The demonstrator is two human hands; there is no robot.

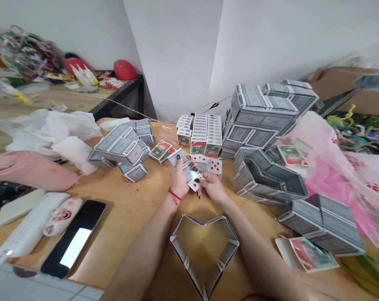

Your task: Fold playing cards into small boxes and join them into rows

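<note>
My left hand (180,177) is closed around playing cards (177,159) with patterned grey backs, tilted over the table. Pinched by the fingers of my right hand (211,186) is a red diamond card (194,185) at the lower end of those cards. Just behind, face-up diamond cards (215,166) lie on the wood, partly hidden by my hands. Between my forearms stands a heart-shaped frame (176,246) built of folded cards. To the left of my left hand lie green and red card boxes (161,151).
Rows of boxed card decks (199,131) stand at the back. Folded-card structures rise at the right (255,113) and left (120,144); another heart-shaped one (271,175) sits at right. An opened card box (313,253) and a phone (73,238) lie near the front edge.
</note>
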